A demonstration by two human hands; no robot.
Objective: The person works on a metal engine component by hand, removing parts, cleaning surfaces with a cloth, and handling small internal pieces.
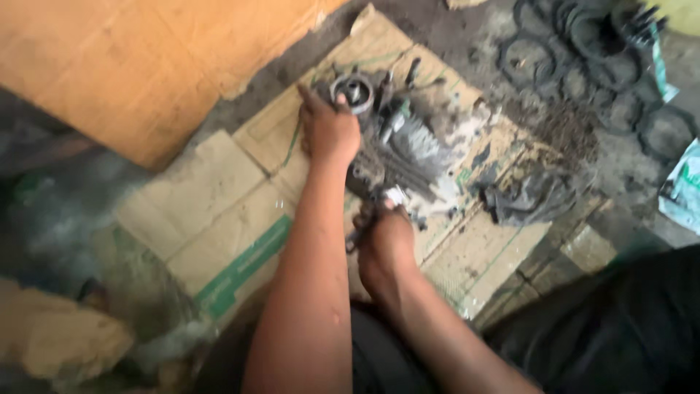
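The left hand (329, 130) is gripping the top of a greasy metal engine block (397, 149), fingers curled close against the round ring-shaped opening (353, 93) just beyond the fingertips. The right hand (384, 244) is closing around a small metal tool (391, 197) pressed to the block's near end. Under both hands, flattened cardboard (226, 211) is lying spread; well beyond, to the right, dark rubber rings (583, 51) are lying on the dirty floor.
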